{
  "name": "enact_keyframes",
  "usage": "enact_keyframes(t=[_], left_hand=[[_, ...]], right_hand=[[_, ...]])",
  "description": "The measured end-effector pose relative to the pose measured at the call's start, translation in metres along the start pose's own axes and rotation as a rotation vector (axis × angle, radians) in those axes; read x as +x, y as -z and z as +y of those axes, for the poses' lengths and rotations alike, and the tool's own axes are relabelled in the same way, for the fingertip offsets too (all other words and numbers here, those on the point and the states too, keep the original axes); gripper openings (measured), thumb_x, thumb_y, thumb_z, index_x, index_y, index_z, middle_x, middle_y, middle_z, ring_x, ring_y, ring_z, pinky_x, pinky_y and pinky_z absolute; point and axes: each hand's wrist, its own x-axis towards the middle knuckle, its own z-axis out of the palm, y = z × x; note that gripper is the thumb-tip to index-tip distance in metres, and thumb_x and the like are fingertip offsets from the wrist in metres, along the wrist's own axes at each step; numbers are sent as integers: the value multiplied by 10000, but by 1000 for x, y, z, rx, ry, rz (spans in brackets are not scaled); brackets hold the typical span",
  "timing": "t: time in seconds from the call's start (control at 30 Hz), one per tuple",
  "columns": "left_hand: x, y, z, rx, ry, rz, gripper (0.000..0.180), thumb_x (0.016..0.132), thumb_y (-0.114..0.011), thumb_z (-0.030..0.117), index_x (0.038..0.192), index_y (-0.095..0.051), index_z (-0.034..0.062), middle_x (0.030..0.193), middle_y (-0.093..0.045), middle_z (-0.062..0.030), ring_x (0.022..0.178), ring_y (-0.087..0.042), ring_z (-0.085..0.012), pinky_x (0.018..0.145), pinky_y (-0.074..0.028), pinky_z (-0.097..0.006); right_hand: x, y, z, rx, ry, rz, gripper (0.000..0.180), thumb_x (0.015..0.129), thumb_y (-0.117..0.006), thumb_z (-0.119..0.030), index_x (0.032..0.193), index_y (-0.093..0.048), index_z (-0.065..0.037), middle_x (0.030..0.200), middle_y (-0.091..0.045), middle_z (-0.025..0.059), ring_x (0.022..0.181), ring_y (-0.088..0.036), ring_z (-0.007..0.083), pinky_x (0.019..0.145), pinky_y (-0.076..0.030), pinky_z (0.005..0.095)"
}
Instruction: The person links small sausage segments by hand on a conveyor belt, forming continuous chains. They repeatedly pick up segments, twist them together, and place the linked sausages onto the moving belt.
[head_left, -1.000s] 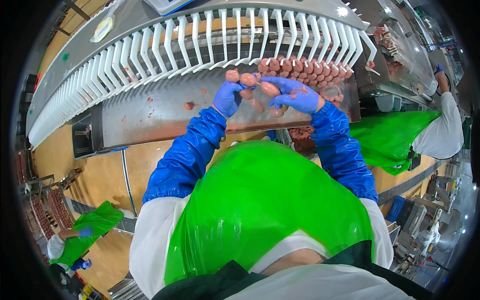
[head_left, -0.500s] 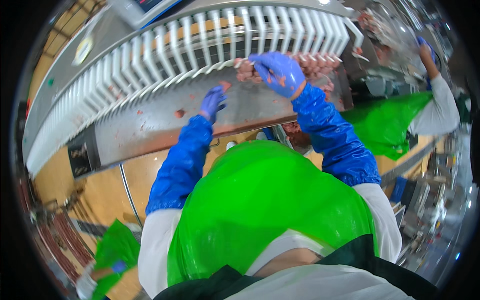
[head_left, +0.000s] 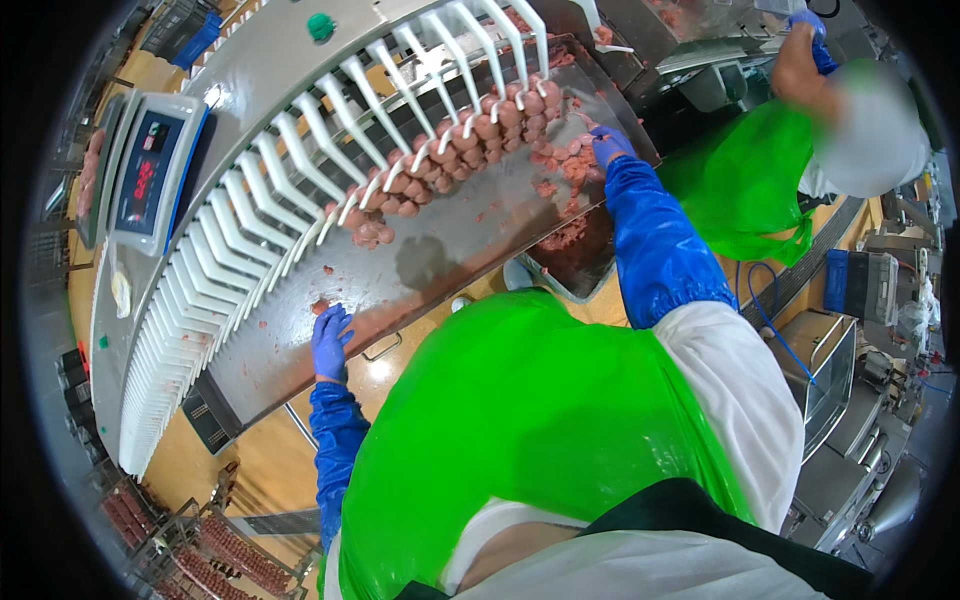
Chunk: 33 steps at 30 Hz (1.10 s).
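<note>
My left hand [head_left: 329, 343], in a purple glove, is over the near edge of the metal tray [head_left: 262, 362]. Its fingers are apart with nothing in them, close to a small scrap of meat [head_left: 320, 306]. My right hand [head_left: 611, 147], gloved alike, reaches to the right end of the tray, against a heap of loose pink meat [head_left: 572, 172]. Its fingers are partly hidden, so their grip does not show. Strings of short, round sausages [head_left: 455, 152] hang from the white hooks [head_left: 362, 95] beyond the tray.
Below the tray's right end stands a bin [head_left: 580, 268] with meat in it. A scale [head_left: 150, 185] with a lit display sits at the left. Another person in a green apron [head_left: 738, 165] works at the right. Racks of sausages [head_left: 240, 555] stand at lower left.
The view has turned to the right. My right hand has left the hanging sausages and moved down to the loose meat at the tray's right end. More sausages show on the hooks.
</note>
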Motion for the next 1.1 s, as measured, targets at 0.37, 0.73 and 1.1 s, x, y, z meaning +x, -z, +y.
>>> enact_keyframes(t=[0.37, 0.73, 1.1], left_hand=[[-43, -51, 26, 217, -51, 59, 310, 965, -518, 272, 1189, -594, 72, 1116, -653, -40, 1048, -622, -173, 849, -476, -335], [-6, -326, 116, 482, -803, -513, 319, 911, -601, 132, 1213, -600, 30, 1250, -570, -100, 1101, -580, -195, 947, -466, -319], [13, -351, 126, 178, -474, -1139, 248, 967, -475, 142, 830, -629, 3, 719, -637, -73, 655, -589, -135, 635, -481, -284]], right_hand=[[51, 15, 27, -1392, 301, -124, 402, 858, -593, -403, 1197, -668, -199, 1292, -581, 113, 1334, -396, 336, 1025, -429, 492], [-77, 75, -113, 612, 151, -872, 158, 926, -584, -209, 946, -602, -53, 785, -626, 87, 692, -620, 155, 631, -489, 281], [-133, 62, -138, -703, 843, -389, 146, 792, -617, -215, 872, -664, -103, 898, -679, 159, 780, -656, 372, 688, -522, 482]])
